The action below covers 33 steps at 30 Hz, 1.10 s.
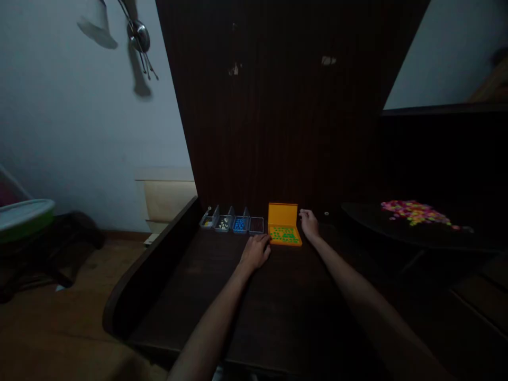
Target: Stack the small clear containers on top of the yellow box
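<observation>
An open orange box (283, 226) with green beads in its tray stands at the far side of a dark wooden table (246, 301), its lid upright. My left hand (256, 252) rests palm down on the table, its fingers curled against the box's front left corner. My right hand (308, 223) is beside the box's right edge, fingers bent and touching or nearly touching it; nothing shows in them. Left of the box stands a row of small clear containers (232, 223) with open lids, one holding blue beads (239, 225).
A dark wooden panel (278, 106) rises behind the table. To the right, a dark round surface (377, 225) carries a heap of colourful beads (415, 211). At the left are a wooden floor, a pale wall and a green-rimmed tub (24, 217).
</observation>
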Motion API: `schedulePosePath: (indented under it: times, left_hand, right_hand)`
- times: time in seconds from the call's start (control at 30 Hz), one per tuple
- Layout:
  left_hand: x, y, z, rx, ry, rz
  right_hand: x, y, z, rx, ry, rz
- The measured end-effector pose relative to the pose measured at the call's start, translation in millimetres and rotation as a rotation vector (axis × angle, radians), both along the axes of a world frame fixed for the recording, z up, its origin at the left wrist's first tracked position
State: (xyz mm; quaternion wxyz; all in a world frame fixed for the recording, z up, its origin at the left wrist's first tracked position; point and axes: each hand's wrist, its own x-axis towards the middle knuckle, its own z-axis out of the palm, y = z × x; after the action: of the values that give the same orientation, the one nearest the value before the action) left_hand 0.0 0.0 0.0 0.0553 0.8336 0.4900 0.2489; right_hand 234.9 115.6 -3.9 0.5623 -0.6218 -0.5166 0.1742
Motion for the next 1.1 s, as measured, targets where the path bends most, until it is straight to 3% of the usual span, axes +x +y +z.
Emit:
schedulePosePath:
  times: [0.33,0.6,0.83,1.1]
  left_hand:
    - [2.0,9.1,-2.7,0.007,-0.056,-0.02]
    - [-0.8,6.2,-4.6,0.003,-0.12,-0.031]
    - [0.4,8.2,-6.7,-0.044,-0.204,-0.018]
    - [-0.7,14.0,-13.7,-0.058,-0.204,-0.023]
  right_hand:
    - [-6.5,18.2,21.4,-0.136,-0.017,0.039]
    - [-7.4,-11.9,24.5,-0.069,-0.103,0.205]
    - [3.2,-64.3,4.1,0.025,-0.188,0.329]
    - [-2.2,-93.2,-22.6,0.028,-0.238,0.344]
